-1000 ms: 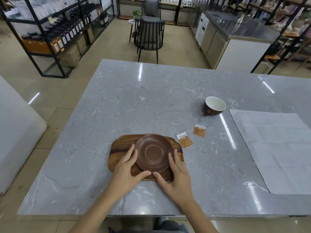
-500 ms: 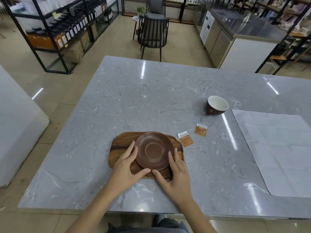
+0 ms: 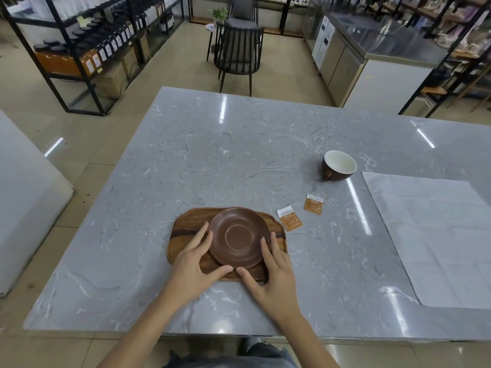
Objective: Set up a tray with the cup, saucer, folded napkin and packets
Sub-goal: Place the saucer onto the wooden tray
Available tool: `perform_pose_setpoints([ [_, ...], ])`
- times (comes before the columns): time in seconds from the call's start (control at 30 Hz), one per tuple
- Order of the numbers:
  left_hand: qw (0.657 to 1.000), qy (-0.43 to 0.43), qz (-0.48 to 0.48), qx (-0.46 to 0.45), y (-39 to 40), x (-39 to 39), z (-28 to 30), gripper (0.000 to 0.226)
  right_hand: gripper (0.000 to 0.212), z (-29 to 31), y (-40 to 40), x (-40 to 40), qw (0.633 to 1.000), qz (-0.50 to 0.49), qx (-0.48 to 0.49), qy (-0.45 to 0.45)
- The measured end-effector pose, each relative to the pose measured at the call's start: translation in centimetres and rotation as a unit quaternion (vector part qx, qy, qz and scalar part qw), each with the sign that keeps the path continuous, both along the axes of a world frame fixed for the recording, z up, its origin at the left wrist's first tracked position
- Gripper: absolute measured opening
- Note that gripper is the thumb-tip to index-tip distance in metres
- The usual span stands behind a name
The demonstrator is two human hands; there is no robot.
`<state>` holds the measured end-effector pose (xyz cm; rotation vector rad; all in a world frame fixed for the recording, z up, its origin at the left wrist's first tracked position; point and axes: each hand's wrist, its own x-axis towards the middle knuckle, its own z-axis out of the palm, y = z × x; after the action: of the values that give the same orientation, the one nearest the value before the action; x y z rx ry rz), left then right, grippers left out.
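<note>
The brown saucer sits on the wooden tray at the counter's near edge. Left hand and right hand cup its rim with spread fingers, neither grip clamped. The cup, two packets and the unfolded napkin lie off the tray.

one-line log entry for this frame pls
stage: saucer on tray | left hand, right hand: flanking saucer | cup, two packets, napkin: on counter, off tray

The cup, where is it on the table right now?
In the head view the cup stands on the grey table, far right of the tray, beyond the two packets and beside the napkin's far corner.
</note>
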<state>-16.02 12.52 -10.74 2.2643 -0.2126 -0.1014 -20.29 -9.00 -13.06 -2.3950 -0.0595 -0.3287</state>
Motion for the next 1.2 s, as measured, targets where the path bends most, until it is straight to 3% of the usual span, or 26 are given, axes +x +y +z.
perform_pose_setpoints([
  [0.57, 0.999, 0.016, -0.001, -0.044, 0.1, -0.1, 0.7, 0.102, 0.083, -0.1, -0.3, 0.0, 0.999, 0.009, 0.030, 0.015],
  [0.73, 1.000, 0.017, -0.003, -0.025, 0.2, 0.7, 2.0, 0.089, 0.067, 2.2, -1.9, 0.3, 0.987, 0.008, 0.153, 0.052],
  [0.83, 0.999, -0.039, -0.013, 0.012, -0.2, 2.5, 3.3, 0.075, 0.045, 3.8, -3.8, 1.3, 0.974, -0.034, 0.224, 0.030],
  [1.03, 0.991, -0.112, -0.051, 0.057, -3.5, 7.9, 5.9, 0.049, 0.024, 5.7, -8.6, 4.7, 0.950, -0.117, 0.287, 0.041],
  [1.2, 0.984, -0.137, -0.096, 0.066, -9.3, 13.1, 7.8, 0.038, 0.014, 6.4, -12.4, 7.7, 0.903, -0.157, 0.393, 0.073],
])
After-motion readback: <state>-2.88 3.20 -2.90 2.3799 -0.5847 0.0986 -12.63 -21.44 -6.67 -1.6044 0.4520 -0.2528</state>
